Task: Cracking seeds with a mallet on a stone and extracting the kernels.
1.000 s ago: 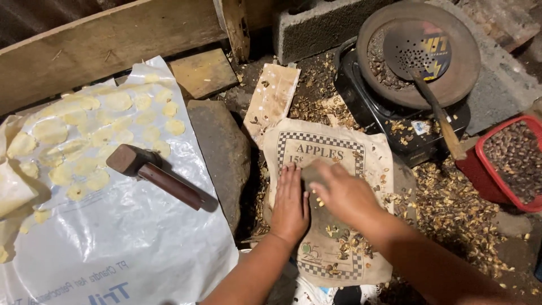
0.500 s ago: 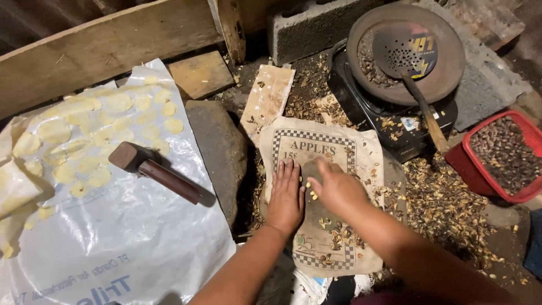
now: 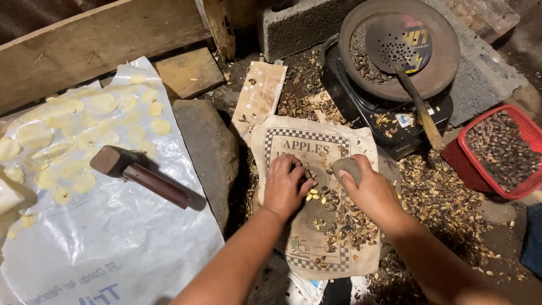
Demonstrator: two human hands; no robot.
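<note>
Both hands have parted: right hand (image 3: 370, 189) clenches a grey stone (image 3: 346, 168) near the cloth's (image 3: 316, 141) centre, left hand (image 3: 287, 183) pinches seeds (image 3: 317, 196); strike lightly, fingers clear.

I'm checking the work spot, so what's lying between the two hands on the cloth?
In the head view, a few pale yellow kernels and dark shell bits lie on the cloth between the left hand and the right hand, which holds a grey stone.
</note>
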